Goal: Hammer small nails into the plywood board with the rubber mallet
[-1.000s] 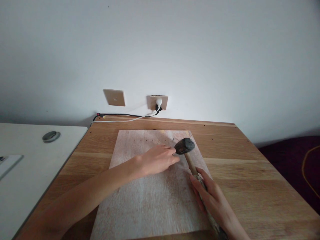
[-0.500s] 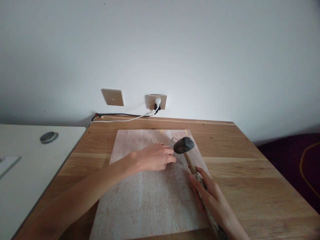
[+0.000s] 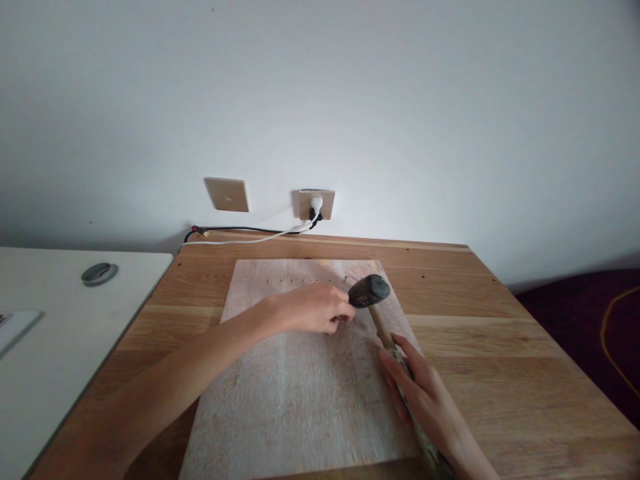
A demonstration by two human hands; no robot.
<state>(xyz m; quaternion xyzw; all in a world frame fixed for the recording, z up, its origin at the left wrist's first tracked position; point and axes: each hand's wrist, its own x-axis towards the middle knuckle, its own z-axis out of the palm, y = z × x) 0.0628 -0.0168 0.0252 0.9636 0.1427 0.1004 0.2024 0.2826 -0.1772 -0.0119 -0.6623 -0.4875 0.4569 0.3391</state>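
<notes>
A pale plywood board [image 3: 300, 393] lies on a wooden table [image 3: 480, 333]. A row of small nail heads [image 3: 293, 281] runs along its far edge. My left hand [image 3: 315, 308] rests on the board with its fingers curled in a pinch beside the hammer head; what it pinches is too small to make out. A hammer [image 3: 373, 297] with a dark head and wooden handle lies on the board, head pointing away. My right hand [image 3: 425, 397] is wrapped around the lower part of its handle.
A white desk [image 3: 60, 333] with a round grey cap [image 3: 100, 273] stands to the left. On the wall behind are a switch plate [image 3: 227, 194] and a socket [image 3: 315, 204] with a white plug; cables [image 3: 240, 233] run along the table's far edge. A dark floor lies to the right.
My left hand's fingers have curled from flat into a pinch next to the hammer head. The hammer and my right hand have hardly moved.
</notes>
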